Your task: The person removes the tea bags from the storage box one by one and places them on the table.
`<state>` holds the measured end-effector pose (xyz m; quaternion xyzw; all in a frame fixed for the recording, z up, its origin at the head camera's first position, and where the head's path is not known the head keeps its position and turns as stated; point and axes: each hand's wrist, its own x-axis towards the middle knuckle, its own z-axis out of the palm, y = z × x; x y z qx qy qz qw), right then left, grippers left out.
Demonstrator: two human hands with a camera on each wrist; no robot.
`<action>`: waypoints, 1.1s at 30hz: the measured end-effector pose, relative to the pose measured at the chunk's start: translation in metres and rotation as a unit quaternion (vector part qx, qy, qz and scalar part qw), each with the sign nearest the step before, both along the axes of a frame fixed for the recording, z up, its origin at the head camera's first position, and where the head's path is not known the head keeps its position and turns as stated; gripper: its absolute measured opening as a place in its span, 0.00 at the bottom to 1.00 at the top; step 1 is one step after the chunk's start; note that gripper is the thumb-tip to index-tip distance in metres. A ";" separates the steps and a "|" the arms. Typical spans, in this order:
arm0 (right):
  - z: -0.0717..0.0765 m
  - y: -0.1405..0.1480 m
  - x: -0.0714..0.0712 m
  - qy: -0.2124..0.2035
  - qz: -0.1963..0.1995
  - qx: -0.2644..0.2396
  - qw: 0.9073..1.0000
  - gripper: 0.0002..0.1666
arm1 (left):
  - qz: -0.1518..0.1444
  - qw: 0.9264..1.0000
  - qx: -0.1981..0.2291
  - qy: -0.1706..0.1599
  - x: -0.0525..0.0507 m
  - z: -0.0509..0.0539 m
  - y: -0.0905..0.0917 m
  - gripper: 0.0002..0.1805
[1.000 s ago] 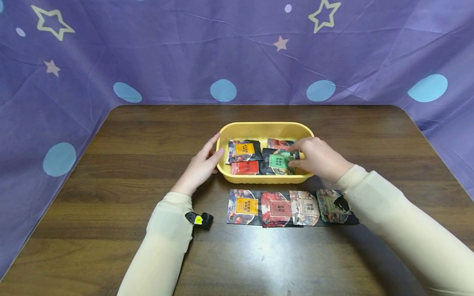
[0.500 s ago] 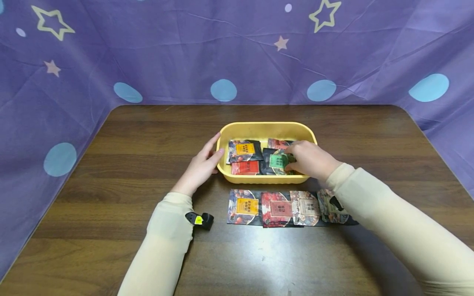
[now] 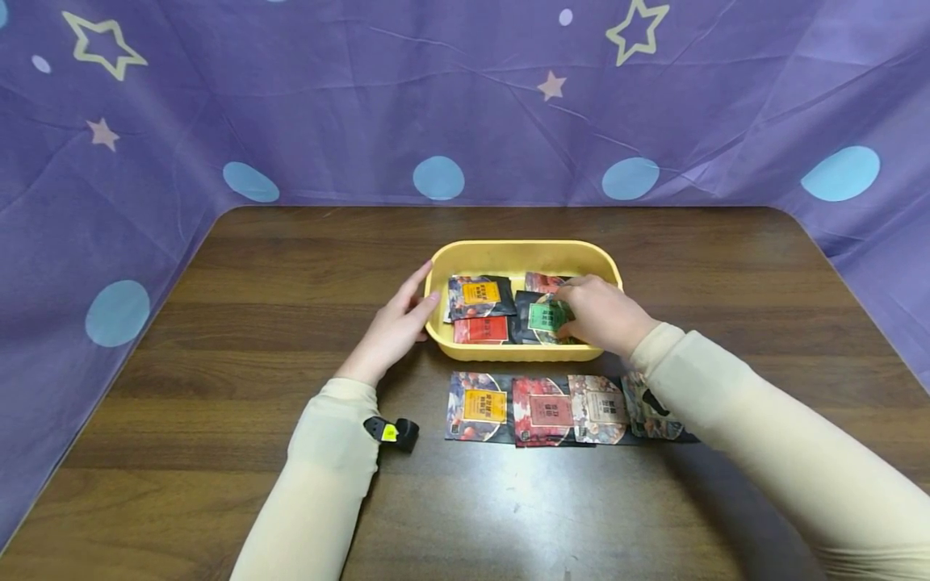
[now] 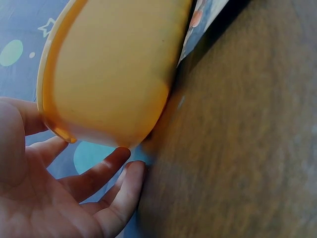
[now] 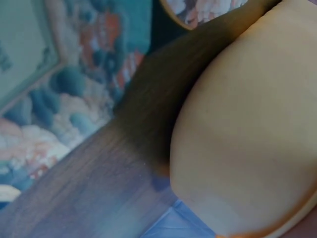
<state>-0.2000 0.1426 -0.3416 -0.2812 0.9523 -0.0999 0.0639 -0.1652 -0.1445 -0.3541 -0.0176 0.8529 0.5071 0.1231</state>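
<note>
In the head view, a purple cloth (image 3: 494,105) hangs behind the table and along both sides. It has blue dots (image 3: 438,177) and pink stars (image 3: 551,85) on it. The table (image 3: 291,323) is brown with wood stripes and round back corners, and a white light shines on its front part. A yellow tub (image 3: 523,353) sits on the table, past the middle. The left hand (image 3: 388,331) is loosely spread, touching the tub's left end. A black band (image 3: 390,432) is by that sleeve (image 3: 330,452). The right hand (image 3: 606,315) is inside the tub with bent fingers, touching the packet with a green label (image 3: 543,317). I cannot tell if it pinches it. More packets (image 3: 479,292) lie beside that one in the tub. In front of the tub, a row of packets (image 3: 546,410) lies flat on the wood.

In the left wrist view, the fingers are spread apart around the tub's end, close to the table.

In the right wrist view, the tub's smooth wall is near a blurry packet. Brown wood shows between them, with a bit of cloth below.
</note>
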 end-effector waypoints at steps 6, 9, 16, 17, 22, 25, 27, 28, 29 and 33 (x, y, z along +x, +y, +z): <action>-0.002 -0.001 -0.001 0.001 -0.003 0.005 1.000 0.23 | 0.001 1.000 0.001 -0.001 0.000 0.000 0.000 0.31; -0.002 -0.001 0.000 0.000 -0.009 0.002 1.000 0.25 | 0.001 1.000 0.002 0.000 0.000 0.000 0.000 0.31; 0.001 0.000 0.002 -0.014 -0.033 -0.022 0.999 0.32 | -0.001 1.000 -0.004 0.005 0.000 0.000 0.000 0.31; 0.001 0.000 0.002 -0.012 -0.033 -0.026 0.999 0.33 | -0.001 1.000 -0.004 0.005 0.000 0.000 0.000 0.31; 0.002 0.000 0.005 -0.002 -0.034 -0.037 0.999 0.34 | 0.000 1.000 -0.002 0.007 0.000 0.000 0.000 0.31; 0.001 0.002 0.005 0.003 -0.033 -0.045 0.998 0.37 | 0.000 1.000 -0.004 0.006 -0.001 -0.001 0.000 0.31; 0.001 0.003 0.005 0.000 -0.035 -0.055 0.998 0.39 | 0.000 1.000 -0.005 0.006 -0.001 -0.001 0.000 0.31; 0.001 0.004 0.005 -0.002 -0.036 -0.061 0.997 0.40 | 0.000 1.000 -0.004 0.006 -0.001 -0.001 0.000 0.31; 0.000 0.004 0.004 -0.003 -0.036 -0.068 0.997 0.40 | 0.000 1.000 -0.004 0.006 -0.001 -0.001 0.000 0.31; 0.000 0.006 0.002 -0.015 -0.034 -0.103 0.994 0.37 | -0.001 1.000 -0.003 0.006 -0.001 -0.001 0.000 0.31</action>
